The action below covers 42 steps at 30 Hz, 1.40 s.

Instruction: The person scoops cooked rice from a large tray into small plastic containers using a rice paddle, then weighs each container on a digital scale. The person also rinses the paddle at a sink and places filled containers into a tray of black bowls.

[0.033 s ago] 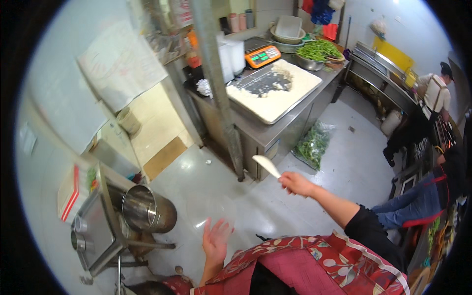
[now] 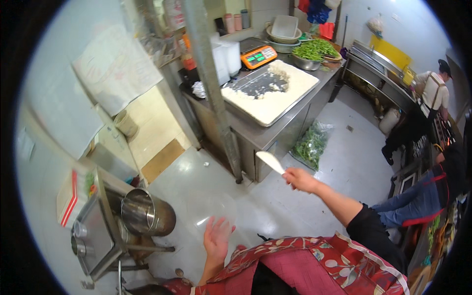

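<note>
My right hand (image 2: 301, 180) is closed round the handle of a white rice paddle (image 2: 270, 161), its blade pointing up and left over the floor. My left hand (image 2: 218, 237), lower and to the left, is slightly blurred. It supports a clear, see-through bowl (image 2: 200, 204), whose faint outline shows against the floor; the fingers show partly through it. Beyond the paddle, a large metal tray (image 2: 268, 123) on the steel counter carries a white, rice-like layer (image 2: 295, 91), with a dark bare patch in its middle.
On the counter stand an orange scale (image 2: 259, 57) and a bowl of green vegetables (image 2: 314, 50). A bag of greens (image 2: 310, 146) lies on the floor. A metal post (image 2: 211, 78) rises by the counter. At left is a steel pot (image 2: 147, 214). Two people work at right.
The rice paddle and my right hand sit slightly further right and lower in the picture. The view has shifted a little; both hands keep their hold.
</note>
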Motion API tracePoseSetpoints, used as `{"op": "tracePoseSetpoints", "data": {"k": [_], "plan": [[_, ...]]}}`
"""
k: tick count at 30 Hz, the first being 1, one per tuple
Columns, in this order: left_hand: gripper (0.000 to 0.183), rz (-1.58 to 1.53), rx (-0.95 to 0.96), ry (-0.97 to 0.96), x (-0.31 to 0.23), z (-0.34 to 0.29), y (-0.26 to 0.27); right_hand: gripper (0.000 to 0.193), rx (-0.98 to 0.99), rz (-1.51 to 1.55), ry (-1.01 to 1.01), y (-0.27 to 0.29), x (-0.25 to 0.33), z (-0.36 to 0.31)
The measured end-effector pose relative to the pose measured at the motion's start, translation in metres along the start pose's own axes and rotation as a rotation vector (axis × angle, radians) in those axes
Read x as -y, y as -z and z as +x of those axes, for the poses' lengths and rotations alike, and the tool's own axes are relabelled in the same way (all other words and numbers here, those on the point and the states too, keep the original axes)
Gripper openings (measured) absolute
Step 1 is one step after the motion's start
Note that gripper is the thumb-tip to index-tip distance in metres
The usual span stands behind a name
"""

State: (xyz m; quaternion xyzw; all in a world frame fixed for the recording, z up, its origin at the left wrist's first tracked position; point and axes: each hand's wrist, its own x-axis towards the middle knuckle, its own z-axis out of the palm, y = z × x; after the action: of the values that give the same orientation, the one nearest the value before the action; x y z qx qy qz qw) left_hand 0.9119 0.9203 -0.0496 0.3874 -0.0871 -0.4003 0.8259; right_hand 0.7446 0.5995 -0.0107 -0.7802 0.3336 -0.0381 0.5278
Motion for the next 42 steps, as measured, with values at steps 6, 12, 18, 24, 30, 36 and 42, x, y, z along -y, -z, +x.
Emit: {"op": "tracePoseSetpoints", "data": {"k": [6, 12, 18, 24, 30, 36, 42], "plan": [[0.036, -0.187, 0.059, 0.143, 0.046, 0.151, -0.056, 0.038, -0.246, -0.354, 0.022, 0.124, 0.031, 0.063], [0.037, -0.168, 0.083, 0.214, 0.083, 0.301, -0.108, 0.041, -0.238, -0.658, -0.005, 0.192, 0.036, 0.144], [0.045, -0.013, 0.026, 0.136, 0.098, 0.434, -0.132, 0.039, -0.159, -0.760, -0.021, 0.219, 0.048, 0.253], [0.042, -0.100, -0.120, 0.151, 0.114, 0.485, -0.154, 0.041, 0.108, -0.785, -0.016, 0.247, 0.035, 0.346], [0.036, -0.066, -0.233, 0.048, 0.118, 0.477, -0.176, 0.043, 0.375, -0.826, 0.044, 0.261, 0.042, 0.391], [0.035, 0.008, -0.242, -0.007, 0.133, 0.452, -0.183, 0.039, 0.376, -0.797, 0.167, 0.254, 0.018, 0.436], [0.037, -0.037, -0.258, 0.053, 0.161, 0.451, -0.172, 0.044, 0.382, -0.748, 0.408, 0.292, 0.010, 0.506]]}}
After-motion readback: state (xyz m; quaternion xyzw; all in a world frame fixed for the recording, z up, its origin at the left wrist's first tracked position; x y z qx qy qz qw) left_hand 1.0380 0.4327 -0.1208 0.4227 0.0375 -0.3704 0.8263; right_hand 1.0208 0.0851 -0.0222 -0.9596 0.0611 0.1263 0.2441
